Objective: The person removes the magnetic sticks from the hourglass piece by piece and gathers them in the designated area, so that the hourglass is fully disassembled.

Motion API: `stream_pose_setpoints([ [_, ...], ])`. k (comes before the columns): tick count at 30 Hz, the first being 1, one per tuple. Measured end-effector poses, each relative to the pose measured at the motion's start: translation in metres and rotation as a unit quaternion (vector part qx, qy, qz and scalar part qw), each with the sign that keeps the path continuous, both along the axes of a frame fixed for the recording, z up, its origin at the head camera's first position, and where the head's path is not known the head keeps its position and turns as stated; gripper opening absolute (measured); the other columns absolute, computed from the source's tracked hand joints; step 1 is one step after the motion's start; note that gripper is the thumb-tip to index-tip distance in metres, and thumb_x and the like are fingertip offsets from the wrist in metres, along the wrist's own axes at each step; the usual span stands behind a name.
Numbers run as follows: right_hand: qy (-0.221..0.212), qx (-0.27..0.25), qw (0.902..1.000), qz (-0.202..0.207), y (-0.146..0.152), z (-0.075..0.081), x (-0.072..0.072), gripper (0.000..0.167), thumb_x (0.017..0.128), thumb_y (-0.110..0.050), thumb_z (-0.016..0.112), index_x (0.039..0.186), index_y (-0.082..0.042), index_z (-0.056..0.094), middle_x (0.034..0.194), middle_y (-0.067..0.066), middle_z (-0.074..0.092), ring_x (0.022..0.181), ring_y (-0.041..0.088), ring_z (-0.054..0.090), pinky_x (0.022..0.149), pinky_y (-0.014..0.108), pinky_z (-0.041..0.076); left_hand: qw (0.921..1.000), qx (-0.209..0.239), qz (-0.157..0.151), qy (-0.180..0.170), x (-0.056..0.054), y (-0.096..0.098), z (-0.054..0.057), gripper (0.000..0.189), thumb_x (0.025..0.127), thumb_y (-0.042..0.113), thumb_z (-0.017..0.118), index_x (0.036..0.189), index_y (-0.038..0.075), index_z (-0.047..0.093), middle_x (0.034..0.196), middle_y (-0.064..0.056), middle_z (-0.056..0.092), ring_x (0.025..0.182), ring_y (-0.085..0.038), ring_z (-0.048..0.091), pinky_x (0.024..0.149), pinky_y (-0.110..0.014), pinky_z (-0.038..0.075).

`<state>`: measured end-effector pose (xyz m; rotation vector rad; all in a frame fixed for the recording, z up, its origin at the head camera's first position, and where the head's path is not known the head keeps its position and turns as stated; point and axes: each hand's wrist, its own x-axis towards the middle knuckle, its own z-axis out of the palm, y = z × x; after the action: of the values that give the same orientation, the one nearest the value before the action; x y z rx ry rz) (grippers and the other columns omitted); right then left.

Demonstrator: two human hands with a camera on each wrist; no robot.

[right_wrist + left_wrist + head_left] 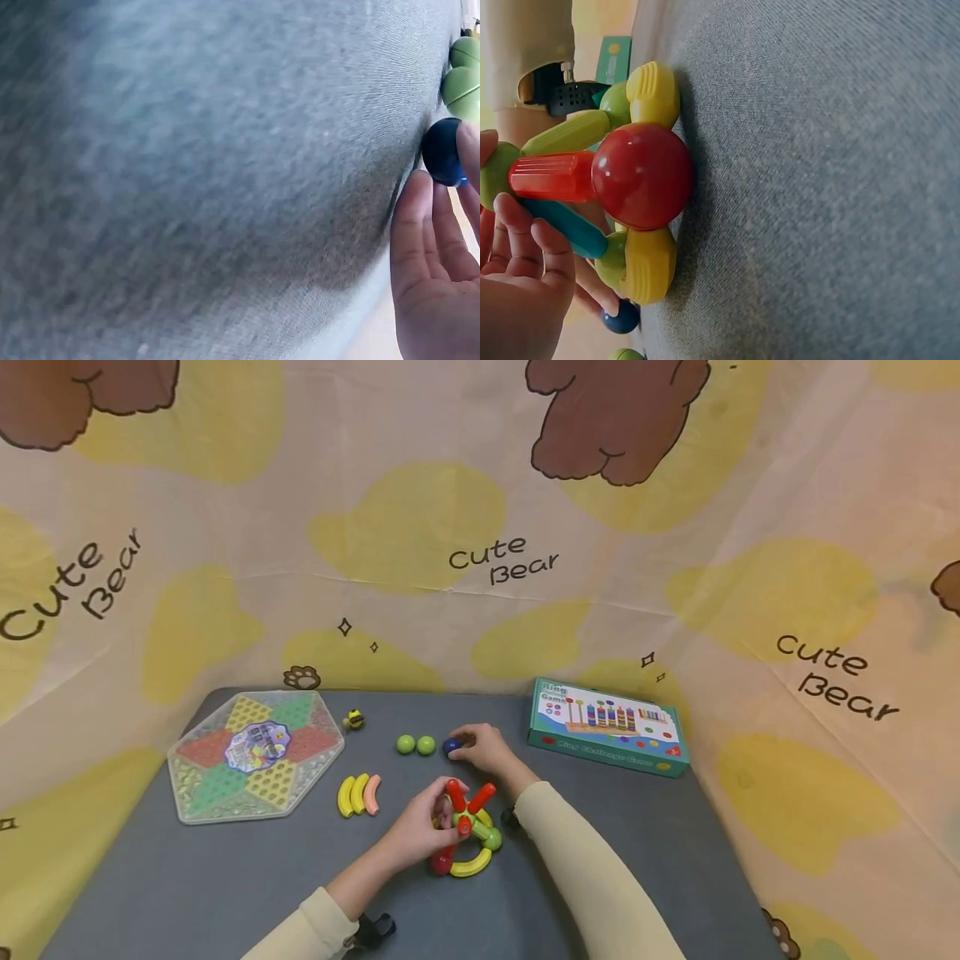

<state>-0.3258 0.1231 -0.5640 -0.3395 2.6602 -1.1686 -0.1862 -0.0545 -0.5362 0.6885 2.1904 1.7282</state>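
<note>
"What do you have in your left hand?"

"My left hand [422, 828] curls its thumb and fingers round the lime-green ball [496, 176] atop a glossy, plastic-looking ball-and-rod frame [482, 829] on the grey cloth-like table [637, 860]. I judge that grip steadies it best, since the slanting rods meet there."

"And what supports it below?"

"A ring of curved yellow pieces [472, 864] joined by balls, one a shiny red ball [643, 176]. The wide base probably guards against tipping, with red rods [481, 798] jutting from the top."

"Your right hand?"

"My right hand [486, 752], beyond the frame, pinches a small dark-blue ball [451, 747] between thumb and fingertips, the rest of the hand loosely bent. A light pinch seems enough for something so round; whether it is clear of the cloth, I cannot tell."

"Those pieces nearby?"

"Two light-green balls [416, 744] sit side by side left of the blue one. Two yellow arcs [352, 795] and a salmon-pink arc [372, 794] lie in a row, apparently sorted by shape for easy picking. The teal-green printed game box [609, 727] stands off to the right, presumably leaving me elbow room."
</note>
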Motion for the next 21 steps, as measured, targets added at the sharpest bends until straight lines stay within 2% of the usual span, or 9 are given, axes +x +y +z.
stream_pose_setpoints([
  [4,0.009,0.002,1.0,0.002,-0.005,-0.004,-0.002,0.033,0.088,-0.023,0.08,0.12,-0.016,0.074,0.109,0.003,0.074,0.09,0.015,0.066,0.081,0.031,0.056,0.9999,0.001,0.005,0.01,-0.004,-0.001,-0.015,0.052,0.084,0.001,0.076,0.131,0.003,0.053,0.084,-0.025,0.059,0.068,-0.019,0.056,0.062,-0.028,0.049],
  [8,0.004,-0.018,0.9998,-0.001,-0.002,-0.001,0.0,0.039,0.089,-0.022,0.079,0.125,-0.013,0.07,0.118,0.006,0.072,0.098,0.018,0.068,0.086,0.034,0.057,0.9996,0.019,-0.001,0.019,-0.004,0.0,-0.019,0.052,0.085,0.006,0.078,0.129,0.006,0.052,0.083,-0.019,0.06,0.07,-0.016,0.057,0.065,-0.027,0.05],
  [12,-0.001,-0.061,0.998,-0.018,0.006,0.012,0.007,0.043,0.091,-0.02,0.077,0.131,-0.009,0.066,0.124,0.01,0.07,0.108,0.026,0.068,0.089,0.039,0.058,0.9992,0.033,-0.001,0.023,-0.003,0.002,-0.02,0.055,0.084,0.011,0.081,0.128,0.007,0.049,0.081,-0.019,0.058,0.07,-0.016,0.057,0.066,-0.027,0.051],
  [17,0.025,-0.111,0.9925,-0.044,0.015,0.03,0.021,0.037,0.094,-0.021,0.073,0.13,-0.011,0.067,0.124,0.009,0.07,0.108,0.026,0.069,0.086,0.037,0.059,0.9992,0.02,0.033,0.014,-0.001,0.004,-0.02,0.062,0.08,0.018,0.087,0.127,0.008,0.049,0.077,-0.018,0.058,0.068,-0.015,0.055,0.064,-0.026,0.048],
  [21,0.042,-0.179,0.9814,-0.056,0.023,0.043,0.041,0.033,0.096,-0.026,0.071,0.127,-0.013,0.068,0.122,0.009,0.071,0.103,0.025,0.07,0.081,0.035,0.06,0.9974,-0.009,0.071,0.006,0.001,0.006,-0.019,0.056,0.077,0.022,0.089,0.119,0.011,0.054,0.075,-0.01,0.059,0.066,-0.014,0.056,0.061,-0.025,0.049],
])
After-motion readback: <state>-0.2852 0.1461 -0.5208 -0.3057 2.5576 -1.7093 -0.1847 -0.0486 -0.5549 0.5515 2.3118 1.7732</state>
